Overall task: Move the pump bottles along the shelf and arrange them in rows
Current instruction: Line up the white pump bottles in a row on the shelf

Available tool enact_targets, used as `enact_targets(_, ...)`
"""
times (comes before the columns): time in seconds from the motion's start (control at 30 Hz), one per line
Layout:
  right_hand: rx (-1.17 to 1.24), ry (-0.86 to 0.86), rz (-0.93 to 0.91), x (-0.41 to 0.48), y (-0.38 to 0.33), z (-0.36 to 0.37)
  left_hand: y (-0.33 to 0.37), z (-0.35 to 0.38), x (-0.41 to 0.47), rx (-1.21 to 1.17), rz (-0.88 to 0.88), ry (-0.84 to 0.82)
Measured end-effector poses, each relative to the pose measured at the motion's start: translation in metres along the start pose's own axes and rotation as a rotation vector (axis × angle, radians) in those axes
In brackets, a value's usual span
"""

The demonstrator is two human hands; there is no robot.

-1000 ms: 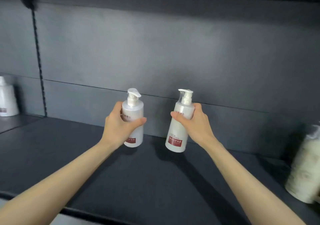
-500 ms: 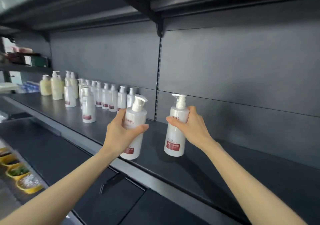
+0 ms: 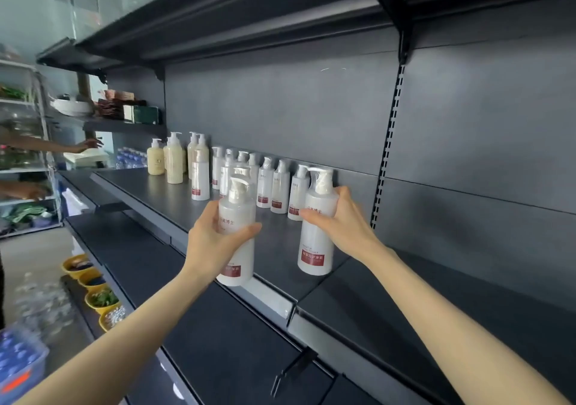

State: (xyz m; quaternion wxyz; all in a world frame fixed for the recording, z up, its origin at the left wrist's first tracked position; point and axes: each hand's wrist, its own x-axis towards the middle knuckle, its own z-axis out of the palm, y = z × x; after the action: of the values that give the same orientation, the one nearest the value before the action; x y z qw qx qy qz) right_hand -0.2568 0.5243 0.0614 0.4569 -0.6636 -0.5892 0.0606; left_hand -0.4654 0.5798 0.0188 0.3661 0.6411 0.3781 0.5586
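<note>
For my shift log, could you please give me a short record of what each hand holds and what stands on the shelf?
left hand: grips a white pump bottle over the front edge of the shelf
right hand: grips a second white bottle, upright, nearer the back wall
back row: white red-labelled pump bottles, standing
far end: cream bottles

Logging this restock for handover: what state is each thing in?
left hand: grips the left bottle.
right hand: grips the right bottle.
left bottle: lifted, slightly tilted, near the shelf's front edge.
right bottle: upright, over the shelf; contact unclear.
white row: upright along the back wall.
cream bottles: upright at the far end.
</note>
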Motion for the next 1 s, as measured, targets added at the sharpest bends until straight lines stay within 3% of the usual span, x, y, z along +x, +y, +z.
enact_targets(0.47,-0.065,-0.047,0.109,0.136,0.039,0.112,-0.091,-0.023,0.159,0.031,-0.038,-0.004)
enact_targets(1.0,-0.101,0.213,0.319,0.155,0.038,0.162,-0.165,-0.02,0.265,-0.064,-0.028,-0.291)
